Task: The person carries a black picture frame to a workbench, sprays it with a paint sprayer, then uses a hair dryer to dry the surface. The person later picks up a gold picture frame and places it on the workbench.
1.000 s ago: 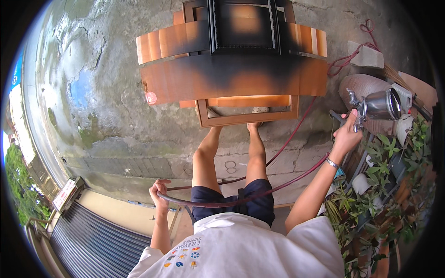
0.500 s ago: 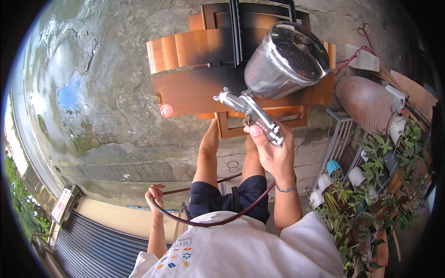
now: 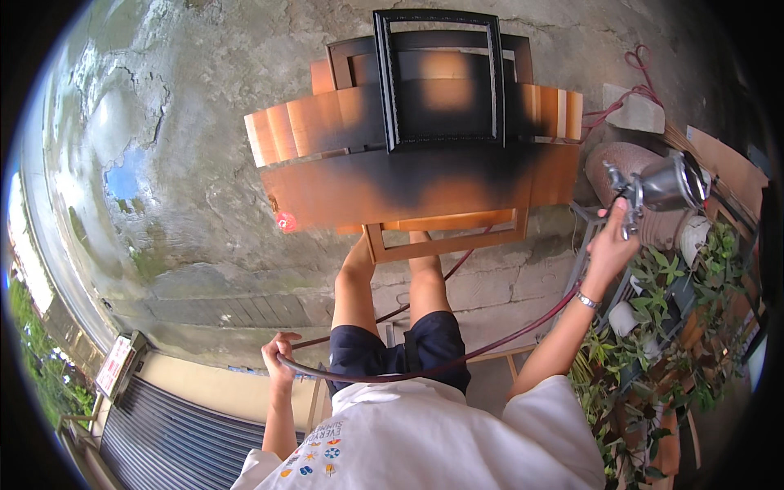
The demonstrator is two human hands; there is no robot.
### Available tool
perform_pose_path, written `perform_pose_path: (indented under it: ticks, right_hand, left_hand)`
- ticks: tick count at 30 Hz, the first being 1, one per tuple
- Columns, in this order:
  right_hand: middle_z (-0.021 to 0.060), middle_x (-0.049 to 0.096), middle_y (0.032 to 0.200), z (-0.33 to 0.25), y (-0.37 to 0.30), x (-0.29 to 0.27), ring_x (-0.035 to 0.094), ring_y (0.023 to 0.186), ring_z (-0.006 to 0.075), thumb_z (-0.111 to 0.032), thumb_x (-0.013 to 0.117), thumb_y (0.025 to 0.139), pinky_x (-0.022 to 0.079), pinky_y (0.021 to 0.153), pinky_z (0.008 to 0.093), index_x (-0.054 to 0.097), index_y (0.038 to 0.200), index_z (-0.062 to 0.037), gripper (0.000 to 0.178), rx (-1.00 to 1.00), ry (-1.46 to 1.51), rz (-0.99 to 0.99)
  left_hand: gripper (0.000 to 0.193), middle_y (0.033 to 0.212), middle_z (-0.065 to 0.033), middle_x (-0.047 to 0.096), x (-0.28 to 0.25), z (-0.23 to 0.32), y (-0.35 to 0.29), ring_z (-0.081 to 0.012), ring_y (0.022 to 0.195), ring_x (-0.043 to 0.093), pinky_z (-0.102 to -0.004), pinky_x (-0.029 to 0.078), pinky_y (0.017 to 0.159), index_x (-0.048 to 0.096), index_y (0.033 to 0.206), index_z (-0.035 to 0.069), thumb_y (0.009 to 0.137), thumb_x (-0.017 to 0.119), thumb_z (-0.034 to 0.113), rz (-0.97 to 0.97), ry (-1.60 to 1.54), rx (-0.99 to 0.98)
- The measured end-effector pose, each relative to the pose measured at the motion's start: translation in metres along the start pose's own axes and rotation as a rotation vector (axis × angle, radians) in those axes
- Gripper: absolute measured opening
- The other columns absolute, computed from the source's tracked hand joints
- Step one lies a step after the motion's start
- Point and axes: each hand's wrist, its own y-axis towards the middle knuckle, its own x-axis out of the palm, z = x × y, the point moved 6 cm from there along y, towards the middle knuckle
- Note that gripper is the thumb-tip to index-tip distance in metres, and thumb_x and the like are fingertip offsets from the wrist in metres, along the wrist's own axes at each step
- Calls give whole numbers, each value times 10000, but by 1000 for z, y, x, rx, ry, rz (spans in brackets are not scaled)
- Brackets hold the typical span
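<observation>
My right hand (image 3: 614,245) is closed round the handle of a metal spray gun (image 3: 633,189), held out to the right over the pots. A shiny silver cup (image 3: 674,181) sits on the gun. In my left hand (image 3: 280,353) is a dark red hose (image 3: 425,377), which loops across my waist up toward the right wrist. Ahead of me a black picture frame (image 3: 500,90) with a carved border lies on orange-brown wooden boards (image 3: 310,192). Black paint clouds the boards around it. A plain wooden frame (image 3: 449,249) sticks out at their near edge.
On the right stand a big ribbed clay jar (image 3: 608,163), a concrete block (image 3: 634,110) with a red hose (image 3: 645,77) by it, and leafy potted plants (image 3: 661,286). Cracked, damp concrete (image 3: 188,163) spreads left. A roller shutter (image 3: 188,433) is at lower left.
My right hand has swung the spray gun from above the boards out to the right, uncovering the black frame. My left hand still grips the hose. The hose now stretches farther right.
</observation>
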Motion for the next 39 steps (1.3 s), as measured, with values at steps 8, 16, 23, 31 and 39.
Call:
perform_pose_path:
  ticks: [8,16,23,31,39]
  right_hand:
    - [108,716,815,-53,54,37,464,367,132,-388,585,990,315,343,295,680,876,71,482,-122,314,172]
    - [61,638,594,-87,-21,155,594,520,110,-443,652,949,445,488,265,701,828,35,495,-121,239,-145]
    - [49,632,664,-160,-131,201,553,587,72,-246,700,939,446,549,246,671,914,36,284,-247,637,-671]
    - [142,617,642,-198,-100,200,587,538,193,-276,712,920,446,529,338,654,852,20,309,-568,448,-513]
    - [58,620,632,-119,69,128,446,337,110,-483,647,936,318,312,277,646,810,23,521,-99,114,-119]
  left_hand:
    - [619,710,-112,663,1,-1,-4,-43,504,369,-253,260,441,594,713,-39,1051,394,440,112,-172,-87]
    - [722,519,14,451,-24,-15,-12,-55,468,375,-248,271,448,679,781,-34,1051,318,530,139,-73,-239]
    - [719,511,13,452,-36,-19,-1,-67,472,395,-255,285,455,688,781,-23,1062,293,507,141,-48,-220]
    - [586,636,-85,621,-29,-7,21,-78,472,408,-260,296,448,587,685,-16,1062,362,372,104,-37,-170]
    - [488,798,-161,708,-17,19,37,-82,468,397,-272,295,440,359,592,22,1012,429,260,64,-167,-83]
